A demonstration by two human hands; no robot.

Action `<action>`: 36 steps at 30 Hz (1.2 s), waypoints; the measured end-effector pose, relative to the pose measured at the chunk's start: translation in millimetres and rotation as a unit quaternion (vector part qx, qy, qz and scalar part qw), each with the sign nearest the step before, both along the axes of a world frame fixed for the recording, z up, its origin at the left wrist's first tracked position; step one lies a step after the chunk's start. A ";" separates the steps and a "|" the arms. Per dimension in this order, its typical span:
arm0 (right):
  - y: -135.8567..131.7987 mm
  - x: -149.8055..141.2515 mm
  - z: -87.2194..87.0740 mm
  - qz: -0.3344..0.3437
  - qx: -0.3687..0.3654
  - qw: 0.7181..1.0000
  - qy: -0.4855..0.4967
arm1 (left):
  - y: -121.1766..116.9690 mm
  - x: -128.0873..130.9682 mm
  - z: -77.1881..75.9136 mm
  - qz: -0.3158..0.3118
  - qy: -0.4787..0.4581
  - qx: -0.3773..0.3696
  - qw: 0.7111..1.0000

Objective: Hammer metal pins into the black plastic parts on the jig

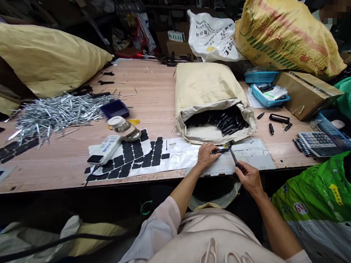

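Note:
My right hand [250, 176] is closed around the black grip of a small hammer [233, 154], whose head rests over the far end of a black part. That slim black part [221, 151] lies under the fingers of my left hand [207, 155], which press it against a grey-white board [251, 156] at the table's front edge. Just behind both hands a beige woven sack [208, 84] lies on its side, its mouth facing me. Many glossy black parts [231, 121] show inside it. The fine shape of the held part is too small to tell.
On the left a heap of silvery metal rods [60, 110] spreads beside a dark blue tray [115, 108]. A lidded jar [125, 128], a white box [104, 150] and black adhesive pads [129, 154] lie nearer. Rightward are a calculator [317, 142], cardboard box [307, 94] and green sack [317, 191].

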State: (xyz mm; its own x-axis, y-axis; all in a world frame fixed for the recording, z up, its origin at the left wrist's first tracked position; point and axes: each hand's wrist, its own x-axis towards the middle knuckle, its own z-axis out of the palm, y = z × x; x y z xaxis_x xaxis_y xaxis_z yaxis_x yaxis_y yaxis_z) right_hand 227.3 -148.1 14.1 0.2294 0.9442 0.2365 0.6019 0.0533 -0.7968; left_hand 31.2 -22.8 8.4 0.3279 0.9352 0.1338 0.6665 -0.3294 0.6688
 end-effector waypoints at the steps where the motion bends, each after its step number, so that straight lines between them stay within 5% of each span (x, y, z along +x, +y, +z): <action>1: -3.1 -1.6 1.5 0.003 -0.004 1.000 -0.009 | 0.0 0.1 -0.1 0.003 -0.001 -0.002 1.000; 17: -7.6 -10.0 6.4 0.029 0.034 0.998 -0.053 | -0.4 0.0 -0.2 0.005 -0.015 -0.001 1.000; 21: -3.9 -10.1 0.2 0.028 -0.002 0.999 -0.041 | 0.8 0.7 -1.8 0.006 -0.015 0.002 1.000; 32: 68.2 38.7 -18.2 -0.090 -0.002 0.980 0.176 | 0.7 -2.1 -2.8 0.000 -0.034 -0.004 0.999; 36: 73.7 41.4 -27.5 -0.083 -0.013 0.982 0.172 | 0.0 -3.4 -4.8 0.000 -0.035 -0.002 0.999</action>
